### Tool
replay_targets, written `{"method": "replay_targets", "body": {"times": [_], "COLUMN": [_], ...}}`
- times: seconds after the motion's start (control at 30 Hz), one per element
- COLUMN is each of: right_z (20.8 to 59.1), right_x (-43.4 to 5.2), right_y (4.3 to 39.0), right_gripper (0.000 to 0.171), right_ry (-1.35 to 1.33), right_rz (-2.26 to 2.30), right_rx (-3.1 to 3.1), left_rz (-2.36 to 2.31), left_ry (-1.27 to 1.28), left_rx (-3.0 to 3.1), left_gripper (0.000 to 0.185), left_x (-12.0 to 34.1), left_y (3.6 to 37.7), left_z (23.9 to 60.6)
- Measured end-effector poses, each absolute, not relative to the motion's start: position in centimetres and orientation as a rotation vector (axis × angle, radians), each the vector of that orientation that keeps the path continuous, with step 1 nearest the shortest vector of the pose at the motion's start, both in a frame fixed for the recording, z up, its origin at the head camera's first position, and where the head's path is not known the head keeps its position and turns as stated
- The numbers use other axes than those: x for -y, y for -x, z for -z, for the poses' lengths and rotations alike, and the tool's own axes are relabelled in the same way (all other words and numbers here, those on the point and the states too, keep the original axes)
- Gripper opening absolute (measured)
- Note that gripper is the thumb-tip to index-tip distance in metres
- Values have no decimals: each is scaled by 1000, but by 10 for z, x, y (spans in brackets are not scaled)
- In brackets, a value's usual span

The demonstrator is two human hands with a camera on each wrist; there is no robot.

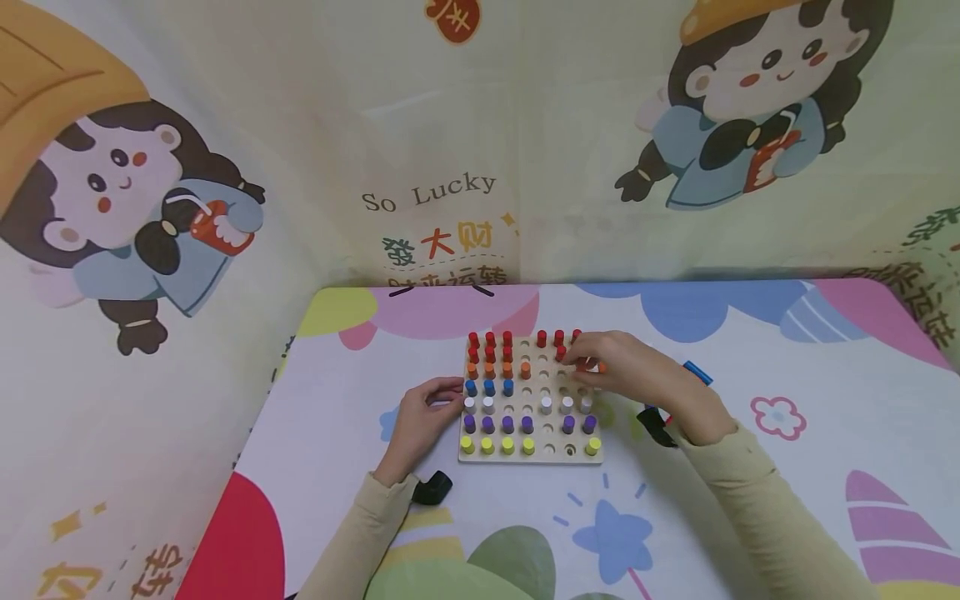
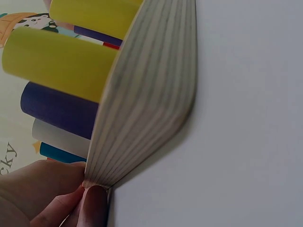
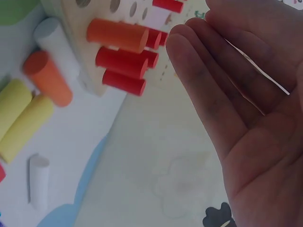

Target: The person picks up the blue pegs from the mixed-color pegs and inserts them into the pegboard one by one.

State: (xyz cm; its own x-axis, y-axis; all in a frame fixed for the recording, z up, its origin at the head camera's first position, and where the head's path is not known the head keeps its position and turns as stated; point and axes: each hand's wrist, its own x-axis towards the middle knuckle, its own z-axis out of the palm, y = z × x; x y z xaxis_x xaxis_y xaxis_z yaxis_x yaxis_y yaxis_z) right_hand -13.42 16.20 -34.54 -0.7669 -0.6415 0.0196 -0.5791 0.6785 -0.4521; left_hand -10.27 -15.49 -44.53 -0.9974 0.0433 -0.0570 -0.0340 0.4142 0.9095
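Setting: tabletop work area; home, classroom or studio cannot be told. Backdrop (image 1: 562, 167): pale sheeting behind and beside table (image 1: 337, 375), printed with cartoon figures (image 1: 176, 221), "So Lucky" lettering (image 1: 429, 192), Chinese characters (image 1: 437, 242). Table: white, with flower (image 1: 778, 418) and star (image 1: 615, 537) motifs. Item: toy-like pegboard (image 1: 497, 458).

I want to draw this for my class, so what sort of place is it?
Probably an indoor play corner, though I can't tell where: a cartoon-printed backdrop stands behind, a brightly patterned tabletop lies in front, and on it sits a wooden board with coloured pegs.
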Motion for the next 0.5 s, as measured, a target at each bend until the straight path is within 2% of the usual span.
{"method": "replay_targets", "body": {"times": [0.5], "right_z": [351], "right_x": [-196], "right_y": [126], "right_gripper": [20], "right_ry": [872], "right_rz": [661], "right_rx": [-2769], "left_rz": [-1649], "left_ry": [-14], "left_rx": [-2596], "left_gripper": [30], "left_x": [155], "left_y": [103], "left_z": [445]}}
